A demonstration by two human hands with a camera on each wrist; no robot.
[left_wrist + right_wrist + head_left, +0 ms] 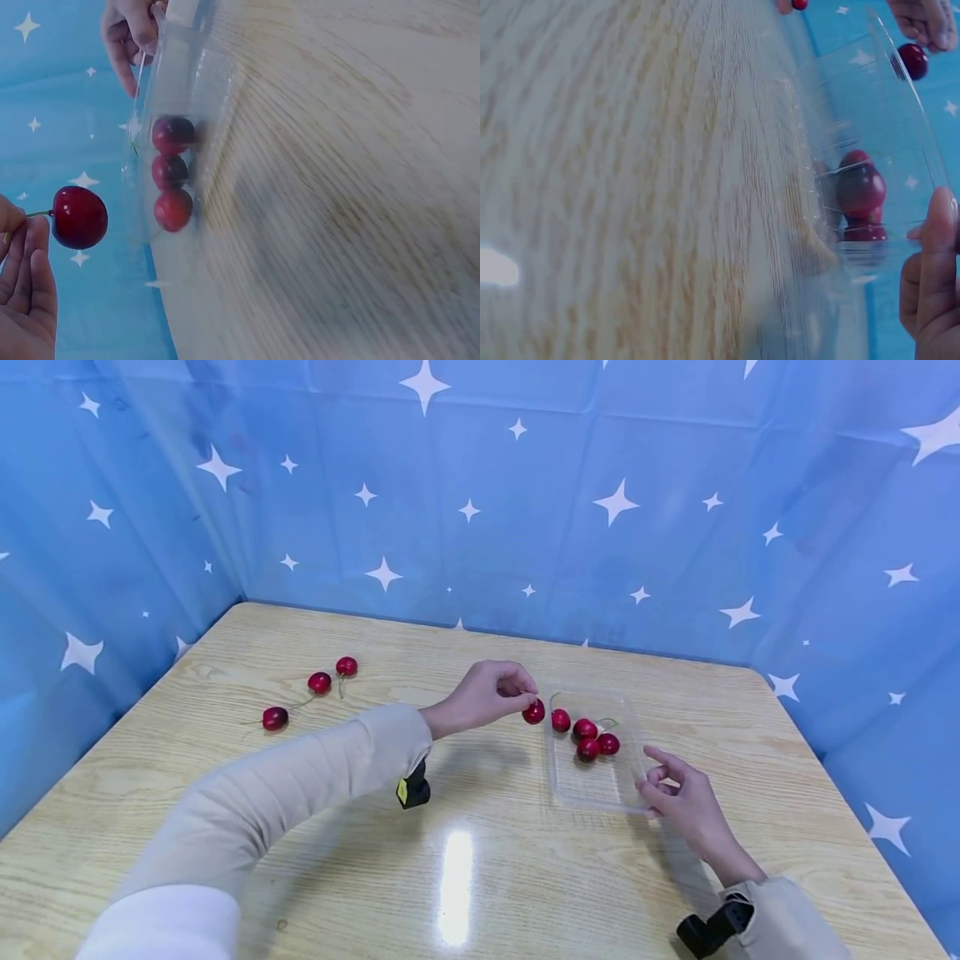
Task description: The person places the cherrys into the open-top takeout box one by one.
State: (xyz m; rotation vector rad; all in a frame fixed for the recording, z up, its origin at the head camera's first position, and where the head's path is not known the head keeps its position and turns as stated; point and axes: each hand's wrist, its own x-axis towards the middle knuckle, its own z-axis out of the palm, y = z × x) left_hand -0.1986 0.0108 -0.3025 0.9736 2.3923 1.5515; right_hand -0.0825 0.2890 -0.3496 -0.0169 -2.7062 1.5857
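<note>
My left hand (527, 694) pinches the stem of a red cherry (533, 712), which hangs just left of the far-left edge of a clear plastic tray (594, 786). The left wrist view shows that cherry (79, 217) dangling from my fingers (26, 274), outside the tray (176, 82). Several cherries (586, 737) lie in the tray's far half. My right hand (654, 787) grips the tray's near right corner. In the right wrist view, a finger (937, 262) lies against the tray wall (870, 112), with the cherries (860, 189) behind it.
Three loose cherries (319, 682) with stems lie on the wooden table (465, 877) at the far left. Blue star-patterned cloth (525, 510) walls the table on three sides. A wrist camera (412, 791) hangs under each sleeve.
</note>
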